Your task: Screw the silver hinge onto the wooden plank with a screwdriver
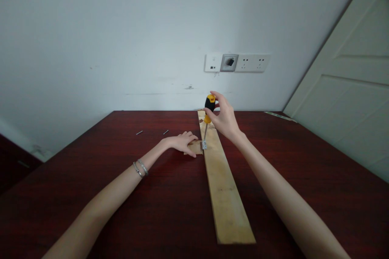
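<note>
My right hand (226,118) grips the black and yellow handle of a screwdriver (209,107), which stands nearly upright. Its shaft reaches down to a small silver hinge (204,145) at the left edge of a long wooden board (226,186). Against that edge lies a short wooden board (198,148), set crosswise. My left hand (181,142) holds this short piece down, thumb on the near side and fingers on the far side. Whether a screw sits under the screwdriver tip is too small to tell.
Two screws, one screw (139,132) farther left and another screw (165,132) nearer my left hand, lie on the dark red tabletop (158,214). A white wall with sockets (249,63) rises behind. A pale strip (279,116) lies at the back right, by a white door (349,77).
</note>
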Motion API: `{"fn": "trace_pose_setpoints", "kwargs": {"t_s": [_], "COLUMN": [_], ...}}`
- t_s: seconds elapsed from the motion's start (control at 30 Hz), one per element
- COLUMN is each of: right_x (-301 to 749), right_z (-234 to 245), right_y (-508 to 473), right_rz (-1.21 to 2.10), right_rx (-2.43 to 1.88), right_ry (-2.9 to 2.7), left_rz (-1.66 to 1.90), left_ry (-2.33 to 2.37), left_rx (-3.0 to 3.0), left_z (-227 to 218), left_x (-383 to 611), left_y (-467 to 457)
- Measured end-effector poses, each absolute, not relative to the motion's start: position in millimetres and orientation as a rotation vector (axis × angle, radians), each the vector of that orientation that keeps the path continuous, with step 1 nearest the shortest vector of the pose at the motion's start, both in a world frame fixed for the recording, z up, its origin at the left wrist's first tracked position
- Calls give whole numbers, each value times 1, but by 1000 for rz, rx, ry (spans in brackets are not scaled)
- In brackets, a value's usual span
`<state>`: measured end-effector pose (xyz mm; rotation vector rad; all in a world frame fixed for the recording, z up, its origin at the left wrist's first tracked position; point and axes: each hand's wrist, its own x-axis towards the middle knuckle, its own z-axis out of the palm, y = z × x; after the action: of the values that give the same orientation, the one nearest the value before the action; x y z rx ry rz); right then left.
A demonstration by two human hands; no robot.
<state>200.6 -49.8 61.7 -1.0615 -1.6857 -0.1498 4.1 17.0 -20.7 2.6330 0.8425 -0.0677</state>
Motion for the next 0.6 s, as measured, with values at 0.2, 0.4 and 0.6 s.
{"fn": "trace_pose_setpoints", "kwargs": {"t_s": [0.2,0.4,0.6], "right_x": [201,210,225], "right_z": [64,73,88], "right_y": [-50,-53,-60], "right_rz": [-197,-295,-368], "right_rx": [-1033,-1012,-1005], "right_ry": [-1669,-1581,-1490], "left_rz": [31,411,724], "left_ry": [850,816,819], "left_rx": [2608,2611,2410], "left_z": [-18,-27,-45], "left_x": [5,18,43], "left_y": [17,18,5]}}
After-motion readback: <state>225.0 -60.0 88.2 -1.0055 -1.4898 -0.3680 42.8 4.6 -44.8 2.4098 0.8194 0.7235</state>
